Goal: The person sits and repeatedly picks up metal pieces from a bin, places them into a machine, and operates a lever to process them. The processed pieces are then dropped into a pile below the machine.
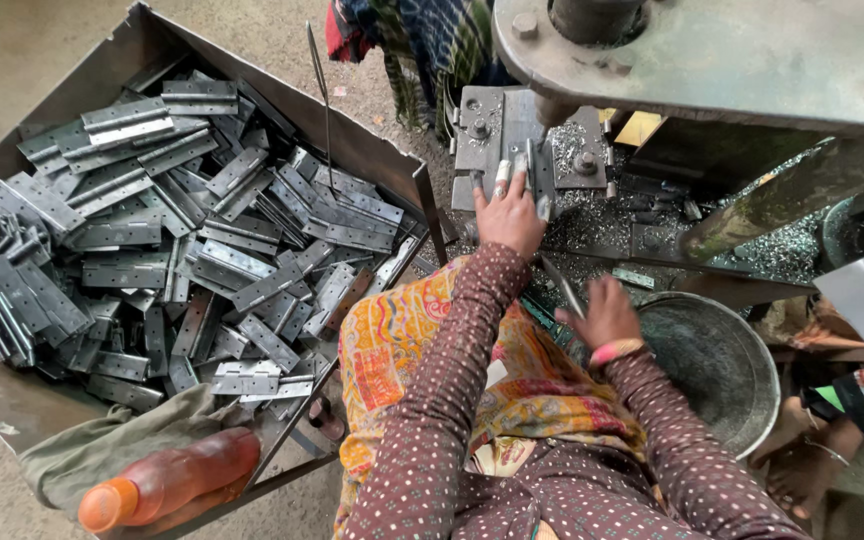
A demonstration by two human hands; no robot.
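Your left hand sits at 12 o'clock, fingers spread and flat, pinning a grey steel hinge leaf on the press bed's die plate, likely to seat it square. Your right hand, at 3 o'clock, has its fingers closed round a thin metal rod; likely for flicking parts clear. The stock of grey hinges fills the big sheet-metal tray at 9 o'clock, within reach. A round steel basin sits at 4 o'clock.
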